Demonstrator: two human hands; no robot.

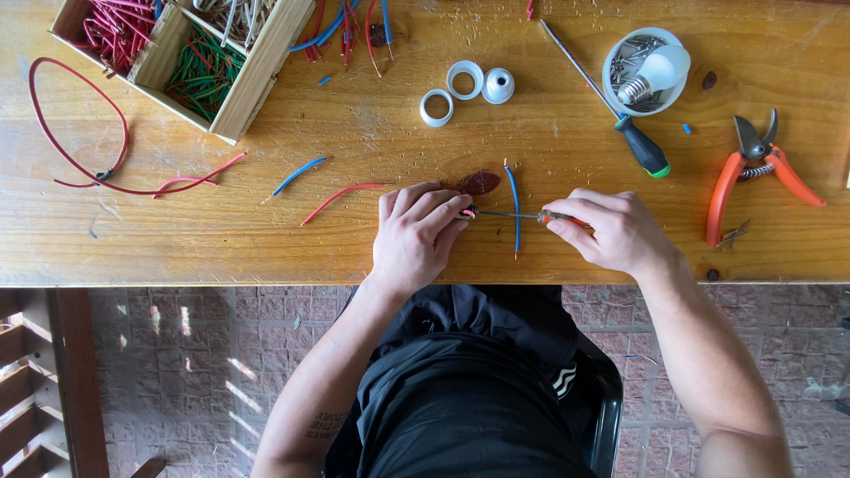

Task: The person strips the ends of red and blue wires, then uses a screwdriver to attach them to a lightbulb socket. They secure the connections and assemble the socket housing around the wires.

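While your left hand (414, 232) rests near the front edge of the worktop (266, 239), its fingers are curled and pinched together on a small part that shows only as a red and dark tip at your fingertips; what kind of part it is cannot be told. Your right hand (611, 232) lies just beside it toward the right, fingers closed on the red handle of a small screwdriver (522, 215), whose thin metal shaft runs level to the left and meets the pinched part. A short blue wire (514, 208) lies across the shaft, pointing from front to back, and a dark red oval piece (479, 183) sits just behind your left fingertips. Left of your hands lie a red wire offcut (341, 197) and a blue wire offcut (297, 174), apart from each other. Toward the back edge, at the middle, stand two white rings (450, 92) and a white lamp socket piece (498, 85). Right of them a white bowl (615, 53) holds screws and a light bulb (657, 73). A larger screwdriver with a black and green handle (644, 148) lies slanted below the bowl. Orange-handled pruning shears (751, 173) lie near the right edge. A wooden box (257, 75) with red and green wire pieces occupies the back left corner, and a long red wire loop (84, 150) lies in front of it.
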